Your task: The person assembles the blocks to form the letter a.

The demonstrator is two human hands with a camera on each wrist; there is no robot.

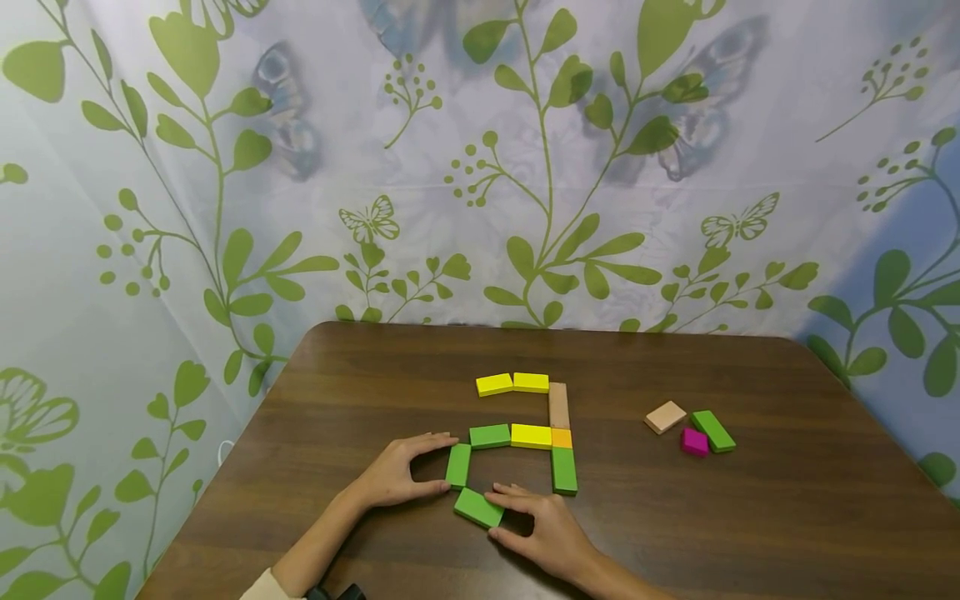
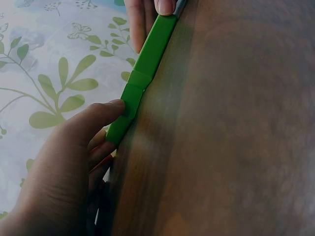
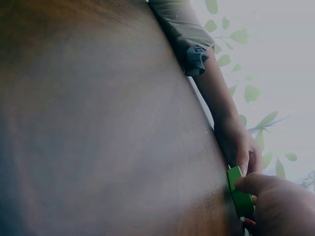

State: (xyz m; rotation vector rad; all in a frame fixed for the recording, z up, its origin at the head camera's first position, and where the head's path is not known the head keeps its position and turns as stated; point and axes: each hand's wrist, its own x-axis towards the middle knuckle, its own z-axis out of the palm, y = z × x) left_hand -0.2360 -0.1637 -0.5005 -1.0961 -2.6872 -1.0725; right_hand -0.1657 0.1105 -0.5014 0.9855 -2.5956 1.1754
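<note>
Wooden blocks lie flat on the table in a digit-like outline. At its left side, my left hand point(image 1: 393, 472) pinches a short upright-running green block point(image 1: 458, 466) by its ends, thumb at the near end and fingers at the far end. Below it, my right hand point(image 1: 545, 529) holds a slanted green block point(image 1: 478, 508) between thumb and fingers. In the left wrist view both green blocks meet end to end, the left thumb on the nearer block point(image 2: 129, 105). The right wrist view shows the right hand point(image 3: 283, 204) gripping its green block point(image 3: 240, 193).
Two yellow blocks point(image 1: 531, 382) form the top row. A tan block point(image 1: 558, 406), an orange block point(image 1: 561, 438) and a green block point(image 1: 564, 471) line the right side. A green point(image 1: 490, 436) and a yellow block point(image 1: 531, 437) form the middle row. Apart lie loose tan point(image 1: 665, 417), magenta point(image 1: 694, 442) and green point(image 1: 713, 431) blocks.
</note>
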